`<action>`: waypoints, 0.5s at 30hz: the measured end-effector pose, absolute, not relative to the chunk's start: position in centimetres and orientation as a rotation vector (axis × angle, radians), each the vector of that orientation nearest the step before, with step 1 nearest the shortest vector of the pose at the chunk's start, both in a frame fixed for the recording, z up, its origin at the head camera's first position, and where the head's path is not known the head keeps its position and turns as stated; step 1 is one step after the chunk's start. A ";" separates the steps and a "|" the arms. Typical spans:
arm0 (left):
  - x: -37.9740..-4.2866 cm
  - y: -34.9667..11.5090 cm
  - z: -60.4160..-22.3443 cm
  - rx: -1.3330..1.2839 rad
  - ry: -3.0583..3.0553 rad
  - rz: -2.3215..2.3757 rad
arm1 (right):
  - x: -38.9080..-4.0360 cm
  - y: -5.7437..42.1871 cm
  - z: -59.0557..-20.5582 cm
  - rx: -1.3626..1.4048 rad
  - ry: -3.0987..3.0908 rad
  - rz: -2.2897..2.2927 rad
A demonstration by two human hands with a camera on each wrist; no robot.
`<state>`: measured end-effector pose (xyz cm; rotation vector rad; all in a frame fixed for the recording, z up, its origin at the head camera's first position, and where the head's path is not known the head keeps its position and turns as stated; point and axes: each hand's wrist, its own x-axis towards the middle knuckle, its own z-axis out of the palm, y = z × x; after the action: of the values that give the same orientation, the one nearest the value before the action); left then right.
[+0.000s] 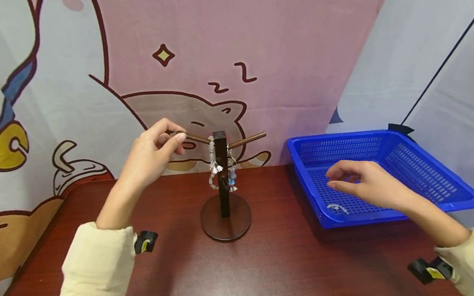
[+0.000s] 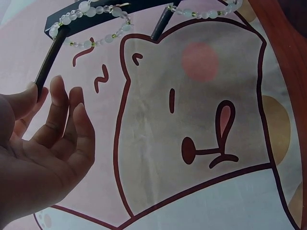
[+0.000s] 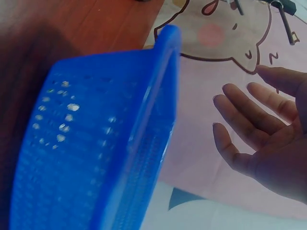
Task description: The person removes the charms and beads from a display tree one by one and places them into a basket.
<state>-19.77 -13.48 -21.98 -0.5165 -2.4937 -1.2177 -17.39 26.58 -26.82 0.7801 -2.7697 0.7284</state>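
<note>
A dark wooden jewelry stand [image 1: 226,224] with a round base rises from the table, and thin pegs branch off its post. My left hand [image 1: 152,150] pinches the outer end of the left peg [image 1: 197,138] between thumb and forefinger; the other fingers are loosely bent in the left wrist view. Near the post, a pale beaded bracelet [image 2: 96,10] with a white tassel hangs on that peg. Bluish beads [image 1: 232,174] hang on the right side. My right hand [image 1: 369,183], fingers relaxed and holding nothing, hovers over the blue plastic basket [image 1: 303,180].
Inside the basket, near its front left corner, lies a clear beaded bracelet [image 1: 337,208]. The basket stands to the right on the reddish-brown table [image 1: 180,275]. Behind everything hangs a cartoon-printed cloth [image 1: 279,45].
</note>
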 end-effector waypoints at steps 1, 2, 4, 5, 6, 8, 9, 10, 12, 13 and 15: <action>-19.8 -13.5 -22.0 -0.515 -2.495 -1.217 | -17.5 26.3 -26.7 0.786 -2.768 0.730; -19.8 -13.5 -22.0 -0.517 -2.494 -1.216 | -17.5 26.1 -26.6 0.791 -2.770 0.736; -19.8 -13.5 -22.0 -0.519 -2.491 -1.215 | -17.7 25.5 -26.3 0.806 -2.772 0.752; -19.8 -13.5 -22.0 -0.519 -2.490 -1.214 | -17.7 25.2 -26.2 0.813 -2.775 0.763; -19.8 -13.5 -22.0 -0.519 -2.488 -1.215 | -17.8 24.9 -26.1 0.821 -2.774 0.767; -19.8 -13.5 -22.0 -0.518 -2.487 -1.211 | -18.0 24.2 -25.9 0.848 -2.766 0.782; -19.8 -13.5 -22.0 -0.516 -2.488 -1.209 | -18.1 23.9 -25.8 0.863 -2.759 0.785; -19.8 -13.5 -21.9 -0.514 -2.490 -1.208 | -18.1 23.5 -25.7 0.876 -2.755 0.794; -19.8 -13.4 -21.9 -0.512 -2.492 -1.206 | -18.3 22.8 -25.5 0.904 -2.744 0.803; -19.8 -13.4 -21.9 -0.510 -2.494 -1.203 | -18.4 22.5 -25.4 0.917 -2.739 0.813; -19.8 -13.4 -21.9 -0.508 -2.497 -1.202 | -18.5 21.9 -25.3 0.933 -2.738 0.821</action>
<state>-19.78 -13.43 -21.93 -0.5077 -2.4975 -1.2016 -18.49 21.92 -25.30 0.9329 -2.7382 0.8210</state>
